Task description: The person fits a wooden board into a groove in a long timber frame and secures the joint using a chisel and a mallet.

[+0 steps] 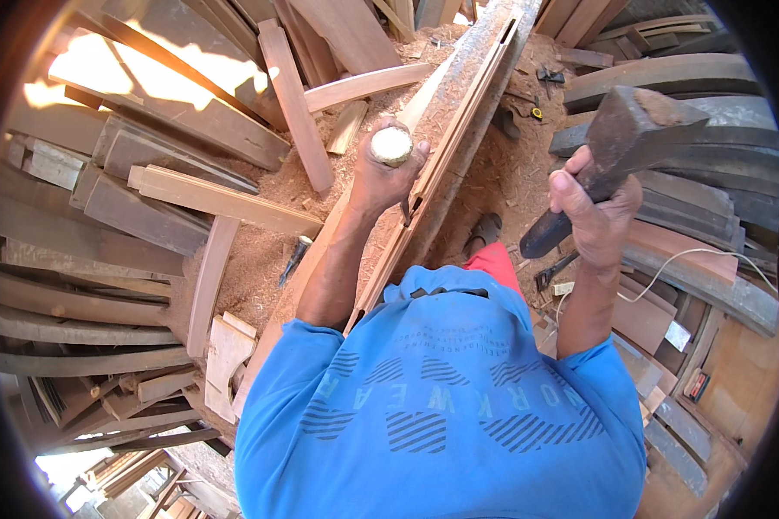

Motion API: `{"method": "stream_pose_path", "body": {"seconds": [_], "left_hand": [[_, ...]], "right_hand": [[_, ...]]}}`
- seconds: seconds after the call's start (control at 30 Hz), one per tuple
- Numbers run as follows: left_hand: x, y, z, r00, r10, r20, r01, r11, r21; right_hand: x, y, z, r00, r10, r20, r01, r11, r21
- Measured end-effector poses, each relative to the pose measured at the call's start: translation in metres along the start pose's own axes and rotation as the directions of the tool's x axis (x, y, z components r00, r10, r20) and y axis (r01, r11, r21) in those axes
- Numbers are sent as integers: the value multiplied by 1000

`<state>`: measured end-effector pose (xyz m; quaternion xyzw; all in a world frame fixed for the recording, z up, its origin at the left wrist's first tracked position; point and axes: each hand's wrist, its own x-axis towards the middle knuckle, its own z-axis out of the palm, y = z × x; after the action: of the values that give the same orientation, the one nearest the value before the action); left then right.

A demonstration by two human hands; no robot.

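My left hand point(365, 180) is wrapped round the handle of a chisel point(392, 146), whose pale round butt end faces up. Below the fist, the narrow dark blade points down at a slot in a long strip of wood point(459, 130); whether the tip touches it I cannot tell. My right hand point(599, 212) grips a dark mallet point(639, 130) by its short thick handle. The mallet's blocky head is raised to the right of the strip, apart from the chisel. Another slot shows near the strip's far end.
Shavings point(277, 229) lie thickly around the work. Loose boards point(296, 104) and stacked curved planks point(86, 307) crowd the left, with more curved planks point(666, 82) at right. A dark-bladed tool point(295, 259) lies left of my left forearm. A yellow tape measure point(537, 113) and white cord point(675, 259) are at right.
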<state>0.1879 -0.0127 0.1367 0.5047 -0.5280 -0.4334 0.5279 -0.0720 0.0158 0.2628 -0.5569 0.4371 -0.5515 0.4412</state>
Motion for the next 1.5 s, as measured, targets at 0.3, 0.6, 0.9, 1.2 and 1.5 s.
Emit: {"method": "stream_pose_path", "body": {"seconds": [0.3, 0.6, 0.9, 1.2, 1.5], "left_hand": [[-24, 6, 22, 999, 33, 28, -37, 988, 150], [-44, -30, 20, 997, 18, 74, -25, 996, 90], [-126, -24, 2, 981, 196, -3, -196, 980, 21], [-153, -20, -6, 986, 148, 70, -147, 989, -26], [-108, 15, 8, 992, 125, -32, -126, 991, -33]], "right_hand": [[23, 8, 24, 924, -242, 296, 371, 753, -543], [0, 56, 35, 936, 187, 298, -48, 907, -419], [-21, 94, 19, 917, 353, 186, -344, 935, -82], [-34, 93, 27, 877, 462, 136, -449, 886, -116], [-44, 103, 23, 844, 497, 203, -472, 867, -163]]}}
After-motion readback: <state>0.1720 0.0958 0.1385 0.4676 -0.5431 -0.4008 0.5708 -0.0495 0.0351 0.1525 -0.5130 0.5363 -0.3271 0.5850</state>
